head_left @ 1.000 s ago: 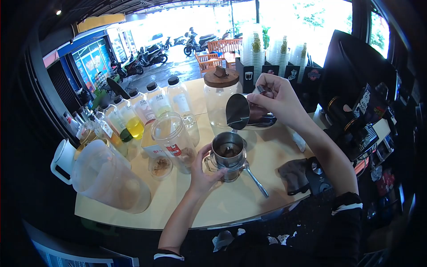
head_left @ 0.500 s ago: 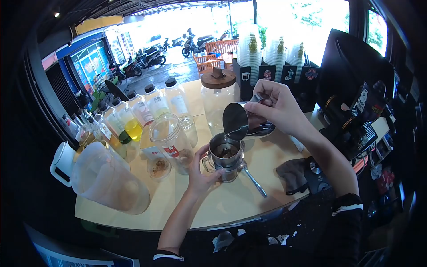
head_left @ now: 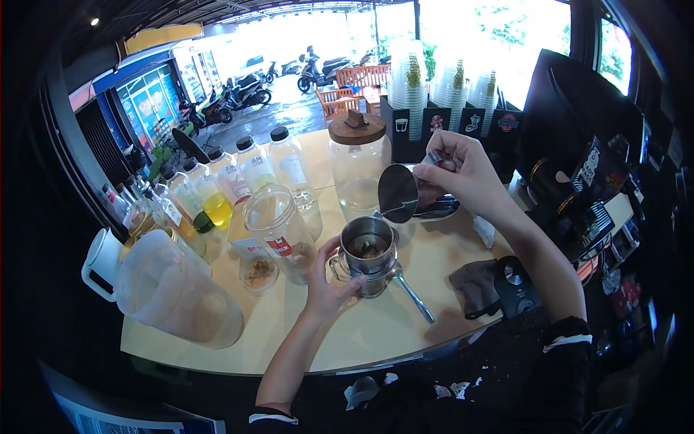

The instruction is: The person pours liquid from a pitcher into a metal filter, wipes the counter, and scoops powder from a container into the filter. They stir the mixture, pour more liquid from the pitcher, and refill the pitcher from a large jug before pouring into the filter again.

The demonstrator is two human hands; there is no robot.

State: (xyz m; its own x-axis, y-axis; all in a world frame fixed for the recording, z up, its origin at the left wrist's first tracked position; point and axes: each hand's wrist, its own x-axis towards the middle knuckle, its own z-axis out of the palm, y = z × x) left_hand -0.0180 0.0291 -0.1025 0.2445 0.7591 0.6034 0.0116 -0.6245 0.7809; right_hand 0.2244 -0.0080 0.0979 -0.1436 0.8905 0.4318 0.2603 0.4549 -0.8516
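A metal coffee drip filter (head_left: 369, 254) with dark wet contents sits on a glass mug (head_left: 373, 288) at the middle of the table. My left hand (head_left: 331, 288) is wrapped around its left side, thumb and fingers against the filter and mug. Above and to the right, my right hand (head_left: 463, 173) grips a steel pitcher (head_left: 398, 194) by its handle. The pitcher is tilted to the left, its spout close over the filter's back rim. A metal spoon (head_left: 414, 295) lies against the mug's right side.
A tall clear jar (head_left: 280, 231) and a small cup of brown powder (head_left: 259, 274) stand left of the mug. A large plastic pitcher (head_left: 177, 289) is farther left. Behind are a wood-lidded jar (head_left: 358, 170) and several bottles (head_left: 253, 165). A dark cloth (head_left: 473, 287) lies right.
My right hand has moved the tilted steel pitcher a little to the right, uncovering more of the filter's back rim. My left hand keeps its hold.
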